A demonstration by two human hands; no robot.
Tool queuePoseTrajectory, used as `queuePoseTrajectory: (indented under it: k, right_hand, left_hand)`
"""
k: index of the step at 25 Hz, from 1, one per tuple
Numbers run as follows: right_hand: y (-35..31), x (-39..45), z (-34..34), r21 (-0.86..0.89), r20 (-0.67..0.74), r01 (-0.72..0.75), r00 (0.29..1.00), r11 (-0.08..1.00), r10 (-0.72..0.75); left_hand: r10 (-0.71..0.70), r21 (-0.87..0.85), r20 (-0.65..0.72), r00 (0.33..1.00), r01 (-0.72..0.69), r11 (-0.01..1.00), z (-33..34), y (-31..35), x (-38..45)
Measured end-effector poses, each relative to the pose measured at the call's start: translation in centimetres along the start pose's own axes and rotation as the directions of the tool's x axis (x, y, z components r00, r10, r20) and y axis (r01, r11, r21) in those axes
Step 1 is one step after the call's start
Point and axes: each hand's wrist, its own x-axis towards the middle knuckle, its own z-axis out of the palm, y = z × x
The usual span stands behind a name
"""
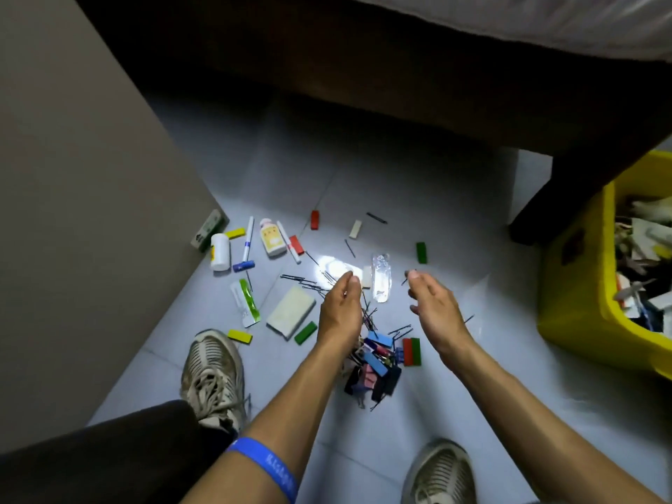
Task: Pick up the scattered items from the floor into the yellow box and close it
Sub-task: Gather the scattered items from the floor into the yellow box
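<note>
The open yellow box [582,285] stands at the right, full of mixed items. Black hair pins [309,281] lie scattered on the grey floor tiles. My left hand [340,307] hovers over them with its fingers together, and a bundle of pins sticks out beside its palm. My right hand [434,307] pinches a single hair pin at its fingertips. Between and below my hands lies a pile of blue blocks and clips [378,361]. Near it are a red and green block pair [412,352], a clear plastic bag [381,281] and a white pad [291,316].
Farther left lie a white bottle [220,252], a yellow-labelled bottle [272,237], two markers [248,241] and coloured blocks [315,220]. A beige cabinet wall [91,212] bounds the left and a dark bed frame [400,85] the back. My shoes [212,372] rest at the front.
</note>
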Motion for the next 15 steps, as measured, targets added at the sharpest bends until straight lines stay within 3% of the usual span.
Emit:
queuePoseTrajectory:
  k: [3,5,7,9,11,15]
  right_hand:
    - [3.2,0.6,2.7,-0.048,0.101,-0.087,0.991,0.995,0.092]
    - [5.4,0.7,3.6,-0.234,0.139,-0.034,0.988,0.972,0.068]
    - [7.8,1.0,4.3,-0.520,0.085,-0.002,0.995,0.854,0.054]
    - [9.8,0.8,4.1,-0.653,-0.024,-0.121,0.990,0.748,0.138]
    - [11.2,0.5,3.7,-0.652,-0.052,-0.207,0.972,0.729,0.229]
    - [12.1,0.9,3.5,-0.576,-0.029,-0.206,0.972,0.791,0.232]
  left_hand:
    - [-0.081,0.082,-0.014,0.997,0.082,0.993,-1.6,-4.9,0.9]
    - [-0.081,0.152,-0.031,0.996,0.085,0.985,-2.5,-7.3,1.4]
    - [-0.098,0.253,-0.061,0.993,0.111,0.961,-3.1,-9.2,2.1]
    - [-0.146,0.386,-0.077,0.986,0.165,0.908,-2.7,-10.7,1.9]
    - [-0.202,0.448,-0.073,0.977,0.213,0.868,-1.6,-11.6,1.1]
    - [-0.231,0.325,-0.058,0.971,0.237,0.916,0.8,-11.9,1.0]
